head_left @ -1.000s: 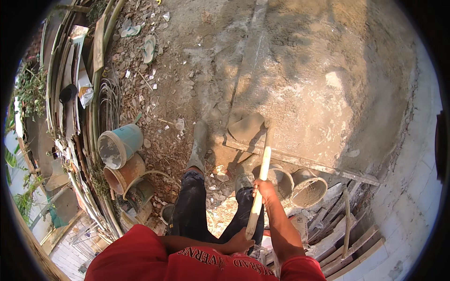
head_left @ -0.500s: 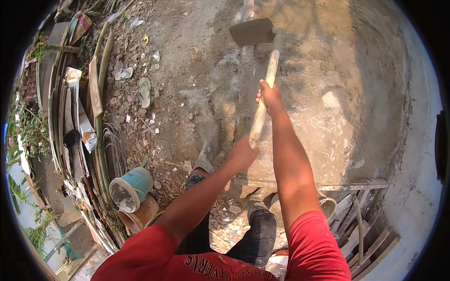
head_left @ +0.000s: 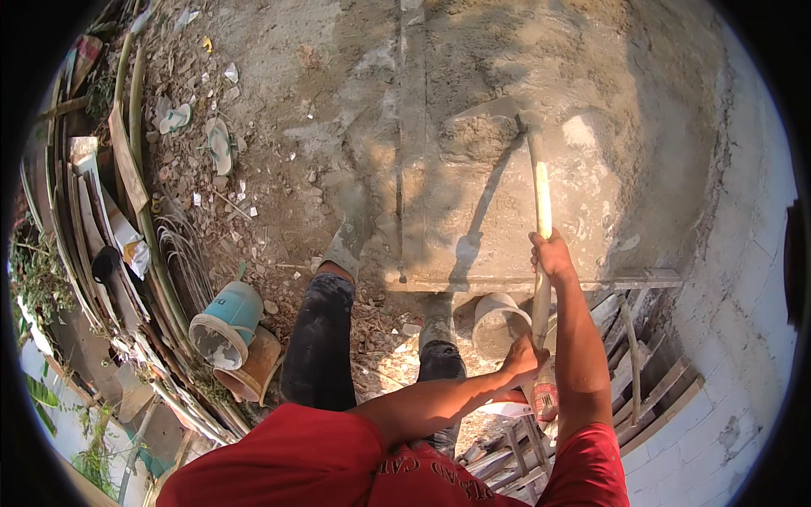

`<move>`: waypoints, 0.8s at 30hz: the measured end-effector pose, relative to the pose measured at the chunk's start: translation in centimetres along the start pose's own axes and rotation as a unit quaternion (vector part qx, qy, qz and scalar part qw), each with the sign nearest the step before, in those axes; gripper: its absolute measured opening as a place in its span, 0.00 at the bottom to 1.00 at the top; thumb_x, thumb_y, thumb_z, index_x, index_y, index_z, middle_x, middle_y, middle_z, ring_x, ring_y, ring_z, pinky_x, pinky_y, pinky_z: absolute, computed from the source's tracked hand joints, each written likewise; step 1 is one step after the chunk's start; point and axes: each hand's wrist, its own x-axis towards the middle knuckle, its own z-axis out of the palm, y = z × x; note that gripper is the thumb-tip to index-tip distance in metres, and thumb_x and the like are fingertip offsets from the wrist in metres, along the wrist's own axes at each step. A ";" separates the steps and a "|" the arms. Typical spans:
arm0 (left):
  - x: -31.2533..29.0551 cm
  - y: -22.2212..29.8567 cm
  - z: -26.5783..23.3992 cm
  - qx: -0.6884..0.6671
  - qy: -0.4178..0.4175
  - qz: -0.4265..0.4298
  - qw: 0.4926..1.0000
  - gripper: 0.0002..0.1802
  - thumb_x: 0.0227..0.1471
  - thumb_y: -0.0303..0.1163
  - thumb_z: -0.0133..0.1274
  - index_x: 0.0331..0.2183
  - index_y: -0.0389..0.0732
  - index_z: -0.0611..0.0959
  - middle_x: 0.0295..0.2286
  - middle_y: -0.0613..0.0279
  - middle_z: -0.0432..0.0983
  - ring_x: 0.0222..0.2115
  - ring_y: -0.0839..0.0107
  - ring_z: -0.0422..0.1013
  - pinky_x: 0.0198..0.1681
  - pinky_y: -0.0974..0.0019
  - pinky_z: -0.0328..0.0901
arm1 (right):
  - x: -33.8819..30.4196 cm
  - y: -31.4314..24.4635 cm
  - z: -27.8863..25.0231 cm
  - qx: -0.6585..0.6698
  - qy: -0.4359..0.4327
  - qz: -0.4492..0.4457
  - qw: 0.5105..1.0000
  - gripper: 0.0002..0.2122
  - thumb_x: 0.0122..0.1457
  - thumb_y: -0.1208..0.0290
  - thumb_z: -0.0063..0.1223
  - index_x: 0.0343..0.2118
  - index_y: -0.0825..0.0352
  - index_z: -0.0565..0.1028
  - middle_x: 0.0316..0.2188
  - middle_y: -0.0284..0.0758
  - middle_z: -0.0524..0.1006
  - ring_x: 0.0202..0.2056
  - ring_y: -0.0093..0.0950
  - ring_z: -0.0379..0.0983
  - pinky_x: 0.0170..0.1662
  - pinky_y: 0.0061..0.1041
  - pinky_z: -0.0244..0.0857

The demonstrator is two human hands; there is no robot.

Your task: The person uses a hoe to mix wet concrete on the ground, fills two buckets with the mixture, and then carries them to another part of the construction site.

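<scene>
Head view: left hand [head_left: 525, 358] and right hand [head_left: 552, 255] clasp the hoe [head_left: 543, 196], fingers curled tight; its blade, fully exposed moments ago, now meets wet mix [head_left: 583, 215] beyond the near-edge plank [head_left: 583, 285], apparently dragging it.

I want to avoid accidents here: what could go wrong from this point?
If pulled back, the hoe could snag on the plank. The left hand, low on the hoe, appears near the bucket and might knock it. The right boot stands just on the near side of the plank, so an overlong pull could perhaps strike it.
</scene>
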 end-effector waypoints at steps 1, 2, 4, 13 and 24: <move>-1.6 -0.6 1.1 0.000 -0.009 0.003 1.000 0.32 0.46 0.31 0.56 0.51 0.31 0.67 0.35 0.34 0.75 0.37 0.39 0.74 0.41 0.48 0.68 | -0.9 2.0 -1.2 0.002 0.022 0.003 1.000 0.12 0.60 0.67 0.53 0.41 0.67 0.65 0.21 0.31 0.68 0.17 0.22 0.65 0.18 0.26 0.64; -3.5 -1.5 1.6 -0.031 -0.018 0.016 0.999 0.32 0.46 0.31 0.56 0.52 0.32 0.66 0.35 0.36 0.76 0.37 0.41 0.74 0.41 0.48 0.69 | -2.3 3.3 -1.7 0.005 0.025 0.004 1.000 0.12 0.60 0.67 0.53 0.41 0.67 0.65 0.21 0.31 0.68 0.17 0.22 0.65 0.18 0.26 0.64; -6.2 -3.7 0.9 -0.058 -0.027 0.015 0.998 0.32 0.47 0.30 0.55 0.54 0.32 0.66 0.35 0.38 0.76 0.37 0.43 0.75 0.41 0.48 0.69 | -5.3 5.9 -1.2 -0.075 0.128 -0.065 0.987 0.14 0.57 0.68 0.54 0.40 0.68 0.64 0.18 0.35 0.71 0.16 0.26 0.70 0.19 0.30 0.66; -0.2 -2.2 -10.7 0.038 0.052 -0.142 0.988 0.26 0.53 0.37 0.60 0.48 0.31 0.72 0.32 0.53 0.77 0.28 0.64 0.75 0.34 0.60 0.69 | -1.4 -3.3 5.9 0.165 -0.047 -0.138 0.975 0.19 0.56 0.74 0.53 0.47 0.74 0.59 0.20 0.35 0.72 0.18 0.24 0.70 0.23 0.26 0.68; -7.4 -12.6 13.2 -0.377 -0.077 -0.172 0.907 0.18 0.59 0.27 0.52 0.50 0.39 0.72 0.42 0.59 0.76 0.41 0.67 0.75 0.41 0.63 0.71 | -3.7 16.1 -3.0 -0.231 -0.039 -0.079 0.969 0.24 0.54 0.68 0.56 0.47 0.81 0.64 0.36 0.61 0.77 0.43 0.52 0.76 0.47 0.41 0.70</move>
